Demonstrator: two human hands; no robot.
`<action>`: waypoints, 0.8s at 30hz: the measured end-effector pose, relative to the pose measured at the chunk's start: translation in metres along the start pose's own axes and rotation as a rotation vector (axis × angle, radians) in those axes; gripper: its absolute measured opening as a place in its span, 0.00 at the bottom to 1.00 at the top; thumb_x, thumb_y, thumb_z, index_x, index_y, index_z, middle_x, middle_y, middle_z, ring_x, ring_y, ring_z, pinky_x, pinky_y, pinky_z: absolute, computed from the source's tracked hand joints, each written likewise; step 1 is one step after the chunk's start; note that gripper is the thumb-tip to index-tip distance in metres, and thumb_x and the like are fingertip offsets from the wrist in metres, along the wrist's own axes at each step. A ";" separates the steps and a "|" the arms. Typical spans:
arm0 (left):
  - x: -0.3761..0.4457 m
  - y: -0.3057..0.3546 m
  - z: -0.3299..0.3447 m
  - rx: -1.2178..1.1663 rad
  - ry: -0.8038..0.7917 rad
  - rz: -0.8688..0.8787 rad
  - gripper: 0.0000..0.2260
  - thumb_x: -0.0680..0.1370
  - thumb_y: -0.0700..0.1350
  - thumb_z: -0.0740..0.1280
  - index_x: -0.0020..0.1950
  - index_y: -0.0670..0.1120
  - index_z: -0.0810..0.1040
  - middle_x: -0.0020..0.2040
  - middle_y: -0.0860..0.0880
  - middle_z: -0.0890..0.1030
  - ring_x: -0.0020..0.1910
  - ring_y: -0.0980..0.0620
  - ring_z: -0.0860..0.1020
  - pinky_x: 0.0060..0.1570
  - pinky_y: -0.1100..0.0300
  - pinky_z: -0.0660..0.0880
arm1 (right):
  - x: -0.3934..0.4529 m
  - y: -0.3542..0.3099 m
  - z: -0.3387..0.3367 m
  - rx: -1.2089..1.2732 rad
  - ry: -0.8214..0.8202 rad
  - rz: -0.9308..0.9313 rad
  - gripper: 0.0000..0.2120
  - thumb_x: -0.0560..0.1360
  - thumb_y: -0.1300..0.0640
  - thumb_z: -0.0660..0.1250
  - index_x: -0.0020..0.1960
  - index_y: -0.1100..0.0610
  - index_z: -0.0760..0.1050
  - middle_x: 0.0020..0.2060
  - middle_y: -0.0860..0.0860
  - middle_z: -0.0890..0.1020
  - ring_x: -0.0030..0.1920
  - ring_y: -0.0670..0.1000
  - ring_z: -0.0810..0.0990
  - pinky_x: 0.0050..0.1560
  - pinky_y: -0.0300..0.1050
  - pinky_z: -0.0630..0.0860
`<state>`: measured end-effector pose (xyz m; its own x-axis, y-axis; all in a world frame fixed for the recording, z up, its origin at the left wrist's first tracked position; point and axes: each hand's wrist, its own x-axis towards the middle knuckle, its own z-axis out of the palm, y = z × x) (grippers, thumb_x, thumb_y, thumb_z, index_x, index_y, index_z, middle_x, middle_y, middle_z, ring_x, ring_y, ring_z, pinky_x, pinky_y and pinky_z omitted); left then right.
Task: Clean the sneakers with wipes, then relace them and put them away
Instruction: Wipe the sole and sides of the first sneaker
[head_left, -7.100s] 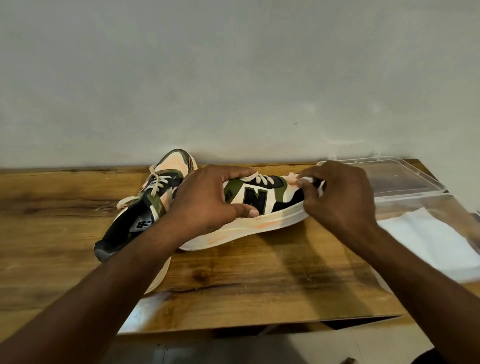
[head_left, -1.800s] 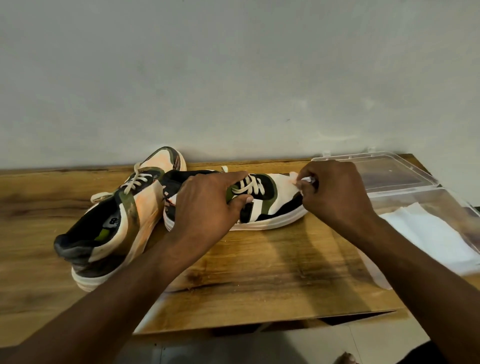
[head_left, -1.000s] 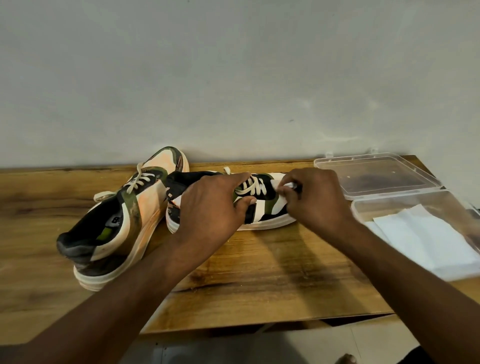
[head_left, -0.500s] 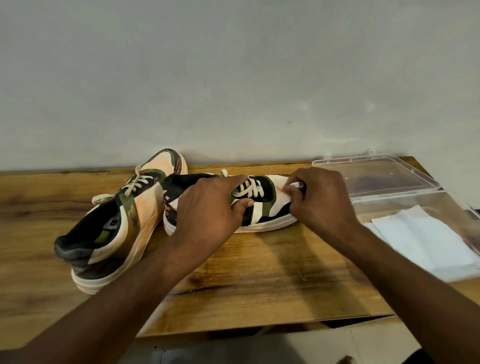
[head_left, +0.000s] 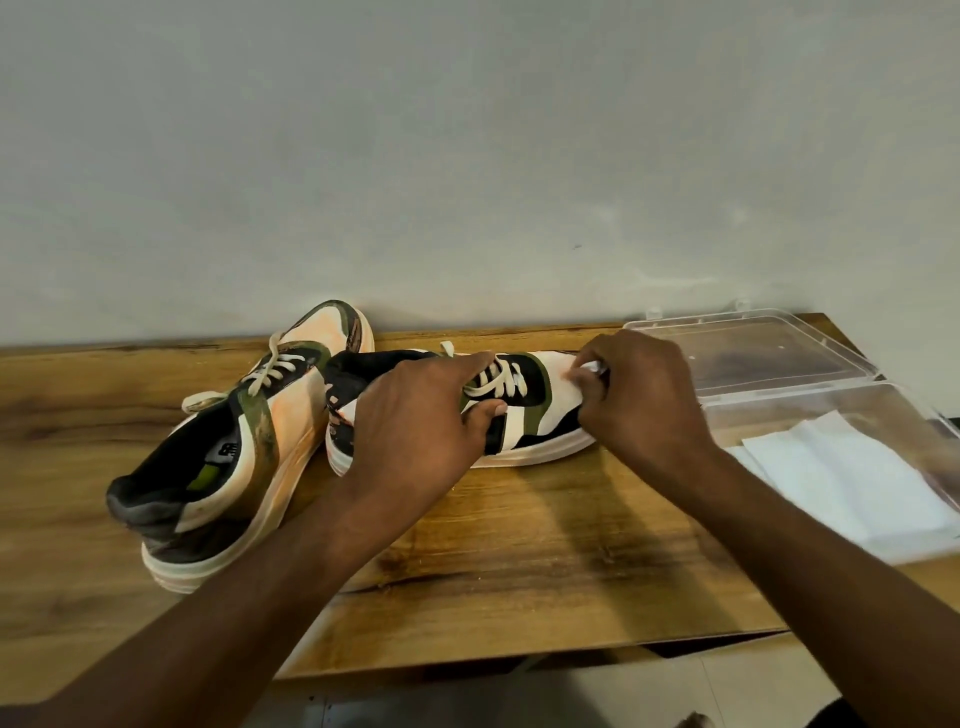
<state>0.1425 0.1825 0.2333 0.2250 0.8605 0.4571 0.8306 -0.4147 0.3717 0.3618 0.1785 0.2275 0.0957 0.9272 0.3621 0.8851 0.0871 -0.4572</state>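
On the tabletop (head_left: 519, 561), left hand (head_left: 421, 415) grips the cleaner sneaker (head_left: 524, 410); right hand (head_left: 641, 400) pinches a wipe (head_left: 589, 370) against its toe. Second sneaker (head_left: 244, 441) beside it remains stained. Judged: cleaning partway; relacing, storage outstanding

The scene is evenly and softly lit, moderately bright, with a plain wall (head_left: 467, 156) that reads flat grey-green and shows faint mottling. Soft-edged shadows fall toward the viewer on the wooden surface (head_left: 545, 545), darkest beneath the right hand (head_left: 644, 400) and its forearm. The clear plastic box (head_left: 779, 358) carries pale sheen along its rims, and the white wipes (head_left: 852, 478) inside look nearly washed out. Wide-angle distortion bows the surface's far edge and stretches both forearms at the lower corners. Detail is mildly soft overall, with smeared, compressed texture.
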 end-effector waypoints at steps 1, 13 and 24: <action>0.000 0.000 0.000 -0.004 -0.001 -0.001 0.21 0.77 0.59 0.74 0.68 0.57 0.82 0.54 0.50 0.88 0.54 0.46 0.85 0.48 0.53 0.79 | 0.005 0.008 -0.005 0.005 0.031 0.046 0.03 0.74 0.61 0.73 0.46 0.55 0.85 0.42 0.51 0.85 0.43 0.54 0.81 0.44 0.44 0.72; 0.001 -0.002 -0.001 0.016 0.032 0.023 0.19 0.74 0.57 0.77 0.64 0.56 0.84 0.49 0.51 0.88 0.48 0.46 0.85 0.42 0.56 0.78 | -0.009 -0.022 0.017 -0.070 -0.019 -0.119 0.02 0.76 0.60 0.72 0.48 0.56 0.84 0.43 0.54 0.82 0.42 0.57 0.79 0.40 0.49 0.75; 0.000 -0.001 -0.001 0.005 0.015 0.032 0.20 0.76 0.58 0.75 0.67 0.56 0.83 0.53 0.51 0.88 0.51 0.46 0.85 0.46 0.53 0.79 | 0.005 -0.010 0.013 -0.012 0.068 0.016 0.03 0.76 0.58 0.72 0.47 0.55 0.86 0.43 0.54 0.85 0.43 0.57 0.81 0.43 0.46 0.73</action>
<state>0.1412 0.1827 0.2332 0.2444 0.8421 0.4809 0.8255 -0.4408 0.3524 0.3476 0.1870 0.2227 0.1399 0.9016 0.4093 0.8887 0.0679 -0.4535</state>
